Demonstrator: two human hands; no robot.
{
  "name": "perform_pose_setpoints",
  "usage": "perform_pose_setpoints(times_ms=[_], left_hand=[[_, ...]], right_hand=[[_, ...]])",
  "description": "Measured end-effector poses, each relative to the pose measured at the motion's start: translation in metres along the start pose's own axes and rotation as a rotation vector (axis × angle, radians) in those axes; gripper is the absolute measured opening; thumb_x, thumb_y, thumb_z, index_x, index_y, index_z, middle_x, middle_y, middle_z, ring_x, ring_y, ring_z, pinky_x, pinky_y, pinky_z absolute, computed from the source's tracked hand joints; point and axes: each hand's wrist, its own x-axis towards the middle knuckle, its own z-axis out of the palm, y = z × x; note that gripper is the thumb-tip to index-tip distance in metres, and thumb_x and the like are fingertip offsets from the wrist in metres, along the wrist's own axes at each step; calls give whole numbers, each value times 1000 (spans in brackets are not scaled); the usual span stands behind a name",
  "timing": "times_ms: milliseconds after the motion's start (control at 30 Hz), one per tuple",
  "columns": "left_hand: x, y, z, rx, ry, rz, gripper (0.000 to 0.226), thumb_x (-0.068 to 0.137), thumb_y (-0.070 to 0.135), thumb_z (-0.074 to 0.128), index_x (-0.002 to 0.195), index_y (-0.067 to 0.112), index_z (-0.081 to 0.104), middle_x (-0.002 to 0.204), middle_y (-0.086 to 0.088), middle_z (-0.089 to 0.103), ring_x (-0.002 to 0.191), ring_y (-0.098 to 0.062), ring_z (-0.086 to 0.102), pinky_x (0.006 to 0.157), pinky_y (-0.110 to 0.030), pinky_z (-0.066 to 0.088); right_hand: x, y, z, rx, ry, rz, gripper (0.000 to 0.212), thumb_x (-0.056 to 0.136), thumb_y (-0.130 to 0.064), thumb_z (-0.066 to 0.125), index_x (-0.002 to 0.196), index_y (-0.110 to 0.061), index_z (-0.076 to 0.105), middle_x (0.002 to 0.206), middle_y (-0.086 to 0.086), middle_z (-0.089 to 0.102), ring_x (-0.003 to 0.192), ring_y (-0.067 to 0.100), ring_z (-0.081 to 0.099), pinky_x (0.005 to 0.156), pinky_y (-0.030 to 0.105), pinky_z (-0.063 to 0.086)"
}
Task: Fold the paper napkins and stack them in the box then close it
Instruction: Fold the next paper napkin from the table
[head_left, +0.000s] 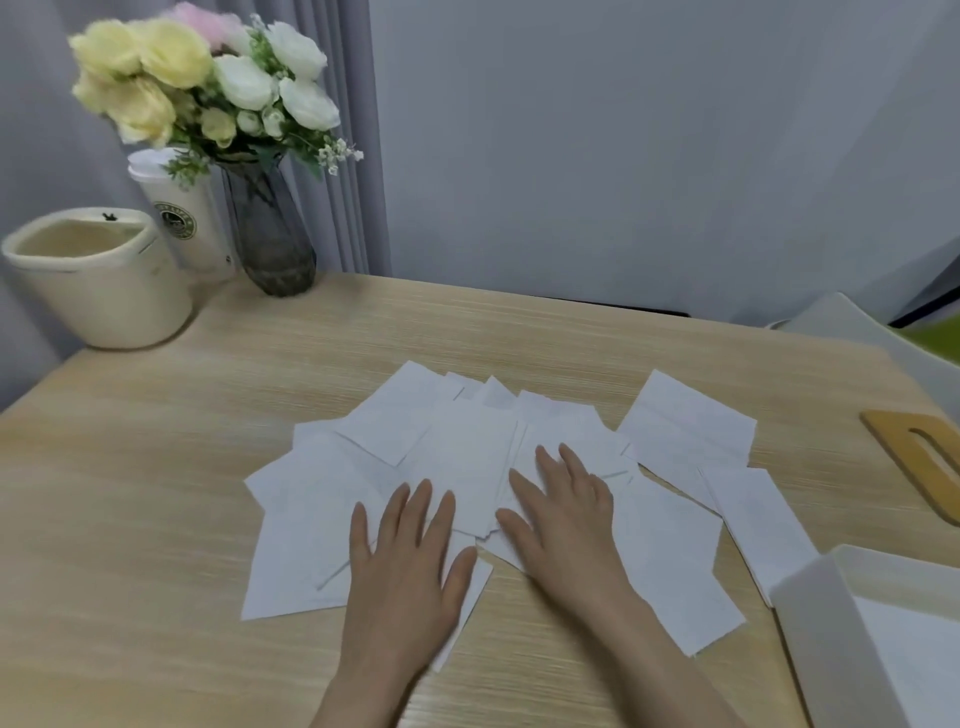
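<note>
Open white rectangular box (810, 639) at right table edge, white sheet inside; cream round tub (98, 291) and grey glass vase (270, 234) of flowers far left. Loose white paper napkins (467, 452) fanned overlapping on pale wooden table (156, 493). Left hand (405, 561) and right hand (566, 519) flat on them, fingers straight and spread.

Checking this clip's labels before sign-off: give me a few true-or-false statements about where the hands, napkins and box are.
1. Both the left hand and the right hand lie flat on the spread paper napkins. True.
2. The box is closed. False: it stands open at the lower right, its wooden lid lying apart on the table.
3. The right hand pinches a folded napkin. False: its fingers are straight.
4. A vase of flowers stands at the far left corner. True.
</note>
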Motion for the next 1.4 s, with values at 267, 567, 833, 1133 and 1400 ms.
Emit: perform_pose_setpoints(times_ms=[267, 567, 833, 1133, 1400], left_hand=[[1, -2, 4, 1, 29, 6, 57, 93, 49, 35, 131, 18, 63, 140, -7, 57, 132, -28, 51, 108, -56, 18], [0, -3, 5, -45, 39, 20, 54, 93, 47, 36, 130, 19, 63, 140, -6, 57, 133, -27, 50, 109, -55, 19], [-1, -4, 2, -259, 87, -49, 49, 97, 44, 34, 133, 21, 59, 143, -1, 53, 137, -17, 43, 117, -45, 6], [-2, 6, -16, -439, 154, -101, 52, 94, 42, 30, 129, 21, 63, 135, 5, 58, 131, -15, 47, 108, -38, 24], [-3, 14, -38, -817, 89, -291, 24, 95, 26, 56, 111, 43, 61, 101, 26, 61, 90, 6, 54, 73, -8, 39]], right_hand=[[12, -4, 4, -26, 38, 26, 49, 98, -55, 21, 142, -41, 36, 161, -3, 5, 145, 17, -17, 114, 43, -9], [26, -28, 16, 379, 190, 152, 17, 90, -50, 53, 85, -35, 58, 144, -9, 41, 145, 10, 5, 108, 28, 0], [11, -29, 0, 526, 246, 292, 26, 90, -35, 57, 66, -30, 46, 66, -17, 53, 76, 4, 48, 68, 29, 32], [-10, -2, -18, 776, 59, 495, 34, 81, -9, 53, 52, -20, 40, 43, -9, 40, 51, 14, 38, 55, 28, 30], [-24, 6, -19, 826, 119, 434, 39, 87, -6, 53, 54, -18, 36, 53, 1, 30, 56, 15, 30, 58, 28, 25]])
